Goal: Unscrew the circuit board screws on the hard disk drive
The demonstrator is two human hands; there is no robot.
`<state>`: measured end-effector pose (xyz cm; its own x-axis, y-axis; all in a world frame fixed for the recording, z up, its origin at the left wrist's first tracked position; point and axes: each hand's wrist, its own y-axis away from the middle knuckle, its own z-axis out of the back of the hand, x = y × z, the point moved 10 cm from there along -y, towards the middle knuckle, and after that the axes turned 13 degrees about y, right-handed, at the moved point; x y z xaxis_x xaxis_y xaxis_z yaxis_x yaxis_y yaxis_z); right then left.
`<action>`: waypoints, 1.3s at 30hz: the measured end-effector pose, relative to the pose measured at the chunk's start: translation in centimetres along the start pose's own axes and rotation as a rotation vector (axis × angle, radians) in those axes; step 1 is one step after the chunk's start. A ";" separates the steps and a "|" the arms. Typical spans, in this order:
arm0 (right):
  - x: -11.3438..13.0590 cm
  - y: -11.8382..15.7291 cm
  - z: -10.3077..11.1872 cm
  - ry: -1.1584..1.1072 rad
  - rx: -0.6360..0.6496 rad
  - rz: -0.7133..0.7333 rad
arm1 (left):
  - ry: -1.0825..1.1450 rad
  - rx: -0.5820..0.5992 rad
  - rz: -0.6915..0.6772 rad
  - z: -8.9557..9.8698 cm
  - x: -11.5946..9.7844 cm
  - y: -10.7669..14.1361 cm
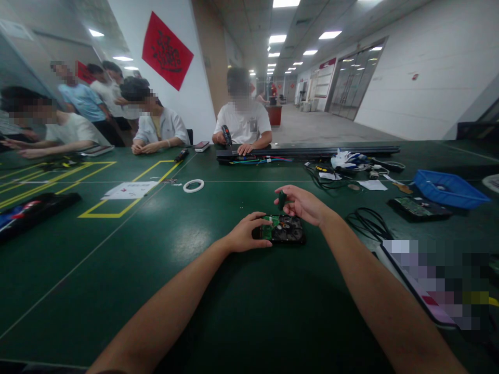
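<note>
Both our hands are holding things: our left hand [248,232] is gripping the left end of the black device [289,231], thumb and fingers parted across its near and far edges; our right hand [304,204] is pinching a small green piece [281,200] in nearly closed fingers, over the device's far side. Beyond our left fingers, a white ring [185,186] is lying further left.
</note>
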<state>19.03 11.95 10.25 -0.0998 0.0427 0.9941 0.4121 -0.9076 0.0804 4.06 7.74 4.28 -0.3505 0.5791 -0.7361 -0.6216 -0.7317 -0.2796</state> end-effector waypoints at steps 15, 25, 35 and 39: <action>-0.4 -0.7 0.4 -0.040 -0.001 0.026 | 0.001 0.008 -0.009 0.0 -0.2 0.0; 0.0 -0.2 0.1 -0.093 0.009 0.025 | 0.011 0.001 -0.025 0.0 -0.2 0.1; 0.1 0.0 1.3 0.026 -0.095 0.010 | 0.005 0.006 -0.013 0.0 -0.1 0.1; 0.5 0.0 1.0 0.123 -0.072 0.027 | 0.004 0.005 -0.021 0.1 -0.4 0.1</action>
<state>19.92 12.37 10.80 -0.2016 -0.0296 0.9790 0.3504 -0.9356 0.0439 4.06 7.46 4.58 -0.3345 0.5932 -0.7322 -0.6323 -0.7174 -0.2924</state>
